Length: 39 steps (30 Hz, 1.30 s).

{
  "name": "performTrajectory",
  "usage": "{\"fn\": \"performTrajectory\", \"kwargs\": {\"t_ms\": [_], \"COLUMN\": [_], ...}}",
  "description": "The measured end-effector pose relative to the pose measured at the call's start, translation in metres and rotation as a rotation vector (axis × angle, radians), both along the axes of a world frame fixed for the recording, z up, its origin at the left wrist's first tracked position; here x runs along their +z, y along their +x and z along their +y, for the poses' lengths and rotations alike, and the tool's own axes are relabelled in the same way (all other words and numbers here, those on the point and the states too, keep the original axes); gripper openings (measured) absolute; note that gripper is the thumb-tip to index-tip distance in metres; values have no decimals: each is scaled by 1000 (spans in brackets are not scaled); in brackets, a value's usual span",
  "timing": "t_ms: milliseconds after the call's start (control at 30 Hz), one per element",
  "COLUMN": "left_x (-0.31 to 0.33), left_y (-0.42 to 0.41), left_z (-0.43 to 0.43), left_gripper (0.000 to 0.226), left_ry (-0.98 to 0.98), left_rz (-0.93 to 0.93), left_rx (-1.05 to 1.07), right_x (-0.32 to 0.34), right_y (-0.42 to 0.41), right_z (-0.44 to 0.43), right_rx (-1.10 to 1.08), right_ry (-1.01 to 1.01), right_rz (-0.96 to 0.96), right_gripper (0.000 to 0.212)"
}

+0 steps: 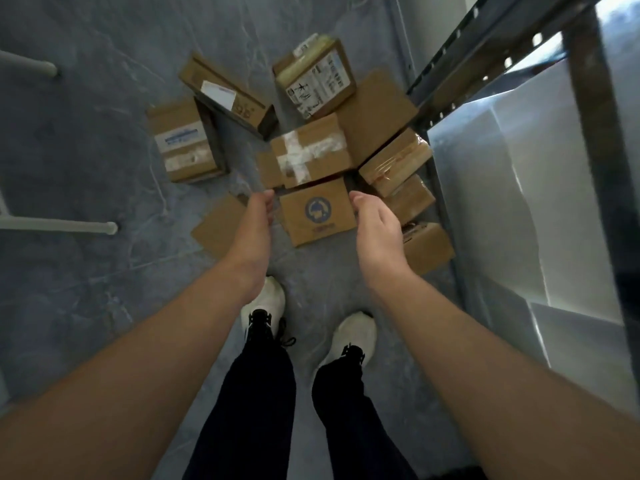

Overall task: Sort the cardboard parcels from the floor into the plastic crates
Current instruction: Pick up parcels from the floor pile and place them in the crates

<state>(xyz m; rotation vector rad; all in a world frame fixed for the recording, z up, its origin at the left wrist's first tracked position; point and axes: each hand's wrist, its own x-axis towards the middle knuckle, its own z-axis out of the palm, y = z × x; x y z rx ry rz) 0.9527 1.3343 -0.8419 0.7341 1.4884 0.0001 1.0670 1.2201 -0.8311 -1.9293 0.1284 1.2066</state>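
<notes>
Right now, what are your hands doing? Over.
Left hand, right hand open, flanking blue-logo parcel, no grip yet. Taped parcel crowds its far edge.

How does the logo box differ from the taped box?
The logo box carries a round blue print; the taped box has a white tape cross. The logo box lies nearer, between the left hand and right hand; the taped box sits just beyond, with no hand beside it. The taped box's near edge seems to overlap the logo box. Both are closed brown cardboard.
</notes>
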Motion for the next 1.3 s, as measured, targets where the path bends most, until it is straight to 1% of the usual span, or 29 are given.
{"fn": "performTrajectory", "kwargs": {"t_ms": [33, 100, 167, 200, 233, 267, 300, 333, 400, 467, 533, 633, 733, 833, 933, 1033, 1167, 1267, 1300], "left_x": [-19, -57, -88, -100, -110, -115, -118, -120, -112, -91, -64, -15, 36, 85, 131, 175, 230, 271, 284], "left_y": [-1, -3, -5, -7, -8, -8, -7, -7, -11, -15, -18, -14, -2, 11, 23, 31, 36, 36, 37], "left_z": [0, 0, 0, 0, -1, -2, -4, -5, -7, -9, -6, 3, 11, 19, 27, 35, 44, 48, 50], "left_gripper": [57, 74, 82, 78, 65, 51, 46, 46, 51, 55, 57, 56, 62, 59, 56, 54, 58, 60, 60], "left_ry": [-10, -41, -51, -55, -54, -62, -64, -63, -57, -66, -67, -58, -12, 20, 93, 177, 253, 308, 325], "left_rz": [-9, -15, 11, 24, 22, 10, -1, -1, 12, 19, 19, 6, -28, -60, -76, -103, -160, -226, -250], "left_rx": [14, 34, 15, -2, -21, -38, -38, -34, -35, -51, -77, -84, -115, -89, -44, -42, -58, -68, -69], "right_x": [-19, -58, -88, -102, -114, -124, -129, -126, -113, -95, -67, -34, 9, 58, 102, 146, 204, 243, 255], "right_y": [1, 0, -6, -9, -13, -16, -20, -23, -28, -32, -36, -38, -28, -13, 0, 8, 14, 15, 14], "right_z": [3, 6, 9, 9, 7, 5, 4, 3, -1, -10, -14, -16, -8, 3, 9, 13, 17, 23, 25], "right_rx": [-12, -34, -49, -55, -64, -76, -68, -45, -15, -36, -84, -186, -249, -306, -360, -377, -362, -387, -386], "right_ry": [-21, -68, -121, -145, -152, -154, -154, -157, -187, -187, -186, -162, -105, -25, 22, 95, 201, 224, 236], "right_rz": [1, 6, 41, 71, 99, 108, 93, 70, 65, 117, 128, 101, 74, 53, 20, 3, -108, -113, -124], "right_gripper": [38, 48, 61, 70, 75, 76, 77, 81, 81, 77, 73, 81, 78, 70, 72, 80, 69, 74, 72]}}
